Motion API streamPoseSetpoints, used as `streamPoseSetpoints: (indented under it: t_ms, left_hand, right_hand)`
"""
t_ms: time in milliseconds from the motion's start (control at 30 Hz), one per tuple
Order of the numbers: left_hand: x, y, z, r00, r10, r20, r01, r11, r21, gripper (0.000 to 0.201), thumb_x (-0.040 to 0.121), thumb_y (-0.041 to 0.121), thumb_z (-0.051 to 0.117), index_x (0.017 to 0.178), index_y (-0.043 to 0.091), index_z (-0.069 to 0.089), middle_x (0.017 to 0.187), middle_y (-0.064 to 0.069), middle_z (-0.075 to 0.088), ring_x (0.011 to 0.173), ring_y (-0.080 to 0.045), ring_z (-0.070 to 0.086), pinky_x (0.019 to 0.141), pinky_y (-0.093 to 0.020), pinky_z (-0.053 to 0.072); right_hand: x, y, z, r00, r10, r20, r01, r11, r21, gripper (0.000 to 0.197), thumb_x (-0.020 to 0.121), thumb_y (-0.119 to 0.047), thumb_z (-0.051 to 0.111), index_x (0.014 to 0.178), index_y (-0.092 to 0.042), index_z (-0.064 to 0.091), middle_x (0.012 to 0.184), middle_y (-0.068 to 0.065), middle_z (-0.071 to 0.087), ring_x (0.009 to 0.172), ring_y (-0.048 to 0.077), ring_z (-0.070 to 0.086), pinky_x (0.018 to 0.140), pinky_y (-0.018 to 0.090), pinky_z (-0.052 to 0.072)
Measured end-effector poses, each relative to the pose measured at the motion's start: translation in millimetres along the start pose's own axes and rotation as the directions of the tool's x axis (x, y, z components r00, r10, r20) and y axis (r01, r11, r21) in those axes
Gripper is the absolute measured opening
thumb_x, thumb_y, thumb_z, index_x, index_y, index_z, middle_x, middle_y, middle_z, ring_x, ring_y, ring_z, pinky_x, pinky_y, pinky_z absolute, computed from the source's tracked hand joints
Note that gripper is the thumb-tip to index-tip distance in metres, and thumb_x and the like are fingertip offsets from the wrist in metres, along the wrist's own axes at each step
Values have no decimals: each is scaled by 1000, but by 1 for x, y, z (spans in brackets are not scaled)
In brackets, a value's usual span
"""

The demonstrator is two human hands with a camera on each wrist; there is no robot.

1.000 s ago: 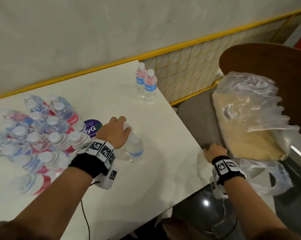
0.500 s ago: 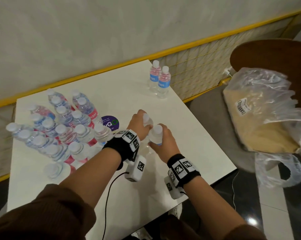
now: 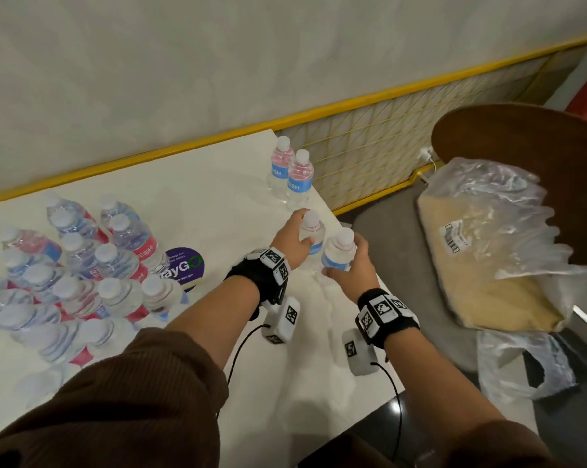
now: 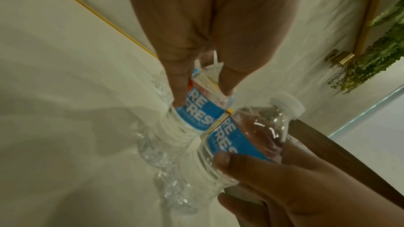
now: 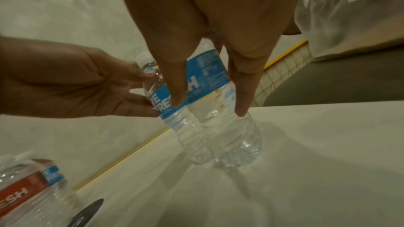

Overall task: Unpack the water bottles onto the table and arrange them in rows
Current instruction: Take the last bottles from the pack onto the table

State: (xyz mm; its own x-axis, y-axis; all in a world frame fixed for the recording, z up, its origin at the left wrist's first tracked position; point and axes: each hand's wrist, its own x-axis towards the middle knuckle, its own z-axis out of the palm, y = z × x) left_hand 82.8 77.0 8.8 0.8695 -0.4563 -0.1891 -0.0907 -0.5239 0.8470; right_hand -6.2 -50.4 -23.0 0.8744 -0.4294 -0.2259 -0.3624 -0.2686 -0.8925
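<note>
Near the right edge of the white table (image 3: 190, 204), my left hand (image 3: 290, 239) grips a small clear water bottle (image 3: 312, 231) with a blue label (image 4: 197, 115). Beside it my right hand (image 3: 351, 268) grips a second such bottle (image 3: 337, 253), also in the right wrist view (image 5: 210, 92). Both bottles stand side by side, close together, about upright; whether their bases touch the table I cannot tell. Two more bottles (image 3: 290, 173) stand upright at the far right corner. A cluster of several bottles (image 3: 82, 271) fills the left of the table.
A purple round sticker (image 3: 185, 266) lies on the table beside the cluster. On the dark chair (image 3: 521, 136) to the right sits a plastic-wrapped tan package (image 3: 481, 251). A yellow-framed mesh panel (image 3: 386, 140) runs along the wall behind.
My right hand came from the chair side to the table with a bottle in its grip. Both hands then carried their bottles toward the far right, nearer the two standing bottles.
</note>
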Motion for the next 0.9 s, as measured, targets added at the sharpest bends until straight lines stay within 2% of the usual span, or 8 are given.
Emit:
streamPoseSetpoints:
  t_ms: [67, 133, 233, 300, 400, 500, 700, 900]
  left_hand:
    - [11, -10, 5, 997, -33, -63, 27, 996, -83, 69, 85, -4, 54, 145, 16, 26, 148, -6, 37, 137, -24, 37, 112, -42, 34]
    - [14, -23, 13, 985, -128, -119, 115, 987, -109, 77, 82, -3, 59, 147, 16, 22, 150, -6, 33, 137, -23, 36, 112, -38, 34]
    - [19, -39, 29, 968, -217, -125, 204, 973, -113, 83, 79, 3, 68, 147, 13, 21, 146, -6, 37, 133, -24, 41, 105, -26, 33]
    - [30, -42, 36, 966, -230, -122, 213, 967, -138, 84, 77, 10, 75, 145, 12, 25, 144, -6, 42, 131, -24, 45, 103, -28, 36]
    - [50, -42, 39, 962, -229, -151, 208, 967, -145, 70, 75, 18, 77, 134, 11, 40, 134, -8, 54, 122, -26, 54, 94, -26, 40]
    - [66, -42, 37, 962, -220, -164, 204, 973, -109, 61, 76, 19, 77, 127, 8, 47, 128, -9, 59, 118, -26, 57, 89, -23, 39]
    - [94, -44, 27, 958, -236, -163, 234, 972, -29, 50, 76, 21, 77, 118, 4, 57, 122, -14, 63, 114, -30, 59, 94, -33, 44]
    - [107, -43, 22, 972, -207, -109, 204, 978, -37, 40, 80, 16, 72, 118, 6, 63, 121, -13, 65, 114, -30, 59, 90, -24, 40]
  right_hand:
    - [10, 7, -5, 998, 35, 52, -34, 999, -19, 86, 75, -3, 75, 143, -19, 24, 139, 3, 47, 124, 24, 49, 95, 28, 42]
    - [18, 14, -7, 996, 48, 77, -45, 998, -36, 82, 77, -9, 75, 143, -22, 29, 138, 2, 49, 122, 22, 51, 93, 26, 41]
    - [31, 18, -5, 998, 32, 60, -31, 999, -28, 77, 77, -17, 76, 141, -24, 33, 134, -1, 53, 114, 15, 52, 90, 25, 41]
    - [42, 16, -3, 999, 37, 35, -37, 999, -23, 72, 77, -20, 76, 137, -22, 36, 131, 0, 54, 114, 17, 54, 89, 25, 42]
    - [59, 12, -2, 998, 56, -11, -56, 997, -51, 69, 77, -30, 76, 134, -22, 38, 129, 2, 55, 113, 21, 56, 91, 31, 47]
    - [76, 8, -3, 995, 88, -47, -91, 993, -74, 69, 77, -32, 75, 135, -22, 39, 129, 1, 55, 115, 22, 56, 91, 29, 45]
    - [94, 4, -2, 994, 110, -18, -111, 989, -100, 67, 77, -27, 76, 133, -22, 41, 131, 1, 55, 116, 23, 56, 93, 31, 45]
    - [99, 6, 0, 991, 136, 2, -135, 982, -135, 69, 79, -21, 74, 137, -22, 37, 137, 1, 52, 116, 25, 57, 95, 40, 50]
